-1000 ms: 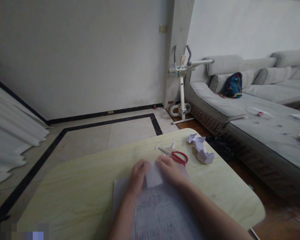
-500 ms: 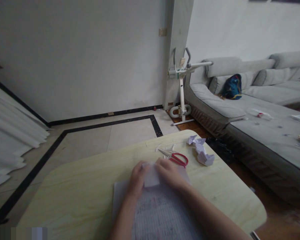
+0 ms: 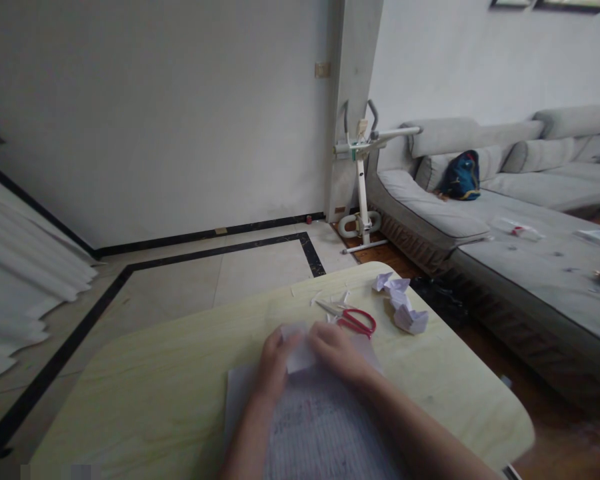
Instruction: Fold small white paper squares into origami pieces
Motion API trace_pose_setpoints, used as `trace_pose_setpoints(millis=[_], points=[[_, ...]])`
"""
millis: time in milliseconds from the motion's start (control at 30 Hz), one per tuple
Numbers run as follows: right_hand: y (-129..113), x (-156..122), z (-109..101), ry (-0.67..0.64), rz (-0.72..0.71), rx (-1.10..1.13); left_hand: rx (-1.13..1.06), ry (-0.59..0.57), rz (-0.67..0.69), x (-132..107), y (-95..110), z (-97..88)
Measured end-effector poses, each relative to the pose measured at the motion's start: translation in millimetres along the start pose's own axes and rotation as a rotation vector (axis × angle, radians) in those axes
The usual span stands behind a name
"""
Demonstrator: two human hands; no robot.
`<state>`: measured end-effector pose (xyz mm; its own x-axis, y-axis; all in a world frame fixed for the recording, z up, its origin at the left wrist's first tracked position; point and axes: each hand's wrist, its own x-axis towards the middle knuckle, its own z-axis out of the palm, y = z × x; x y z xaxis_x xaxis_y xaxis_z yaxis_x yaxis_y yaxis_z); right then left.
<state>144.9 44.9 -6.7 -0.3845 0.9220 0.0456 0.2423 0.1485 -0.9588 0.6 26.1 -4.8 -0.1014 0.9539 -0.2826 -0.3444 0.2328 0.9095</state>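
With our left hand and our right hand we grasp the small white paper by its two sides, over the written, lined sheet on the table; to handle it well, we judge, we should hold its edges even and press with light, equal force, because thin paper wrinkles easily. It looks smooth and nearly rectangular; the table is pale, wood-grained, with rounded corners; beyond our hands lie scissors with red loop handles, and angular, creased paper pieces.

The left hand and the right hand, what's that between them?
In the head view, a white piece of paper is between the left hand and the right hand, with both touching it.
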Motion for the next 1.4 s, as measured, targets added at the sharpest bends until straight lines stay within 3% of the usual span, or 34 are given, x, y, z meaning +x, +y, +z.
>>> trace_pose_setpoints(millis=[167, 467, 633, 833, 967, 1167, 1400], points=[[1.1, -0.3, -0.5, -0.07, -0.047, -0.036, -0.063, 0.067, 0.001, -2.2, 8.8, 3.6], [-1.1, -1.2, 1.4, -0.04, -0.053, -0.055, -0.117, 0.067, -0.004, -14.7, 32.2, 10.7], [-0.1, -0.9, 1.0, -0.044, -0.067, -0.062, -0.154, 0.084, 0.005, -11.1, 29.1, 6.8], [-2.3, 0.0, -1.0, 0.016, 0.036, 0.086, -0.237, -0.05, 0.011, 4.2, 4.6, -2.5], [1.3, 1.1, -2.2, 0.098, 0.077, 0.174, -0.257, -0.07, 0.011, 8.1, -5.2, -5.3], [10.2, 2.5, -3.3, 0.08, 0.006, 0.247, -0.215, -0.062, 0.0, -1.2, 5.0, 0.6], [11.2, 2.5, -0.6, 0.062, 0.023, 0.263, -0.13, -0.057, -0.02, -11.4, 22.1, 6.2]])
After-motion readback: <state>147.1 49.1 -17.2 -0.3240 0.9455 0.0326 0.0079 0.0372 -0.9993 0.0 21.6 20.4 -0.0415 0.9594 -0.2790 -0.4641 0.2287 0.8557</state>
